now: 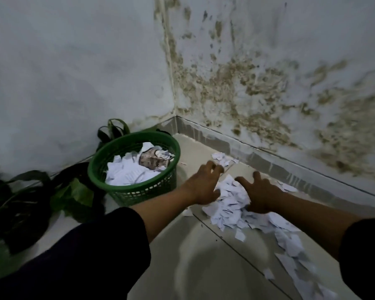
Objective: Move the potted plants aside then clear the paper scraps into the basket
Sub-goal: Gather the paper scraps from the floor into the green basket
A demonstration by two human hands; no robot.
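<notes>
Nearby, one green basket (136,169), already partly filled with scraps, is seen left of the paper scraps (232,204), which are heaped on the floor tiles (204,256) along the stained wall (268,83). Potted plants (30,204), seemingly three, are set aside against the left wall beside and behind the basket. The heap is flanked by two hands, the left hand (201,185) and right hand (258,193), both spread with loosely bent fingers resting on scraps; nothing is gripped.

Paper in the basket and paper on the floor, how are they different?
The paper in the green basket sits heaped together; the floor scraps lie spread out in a long trail. Both hands, left hand and right hand, touch only the floor scraps. Both are white torn pieces.
</notes>
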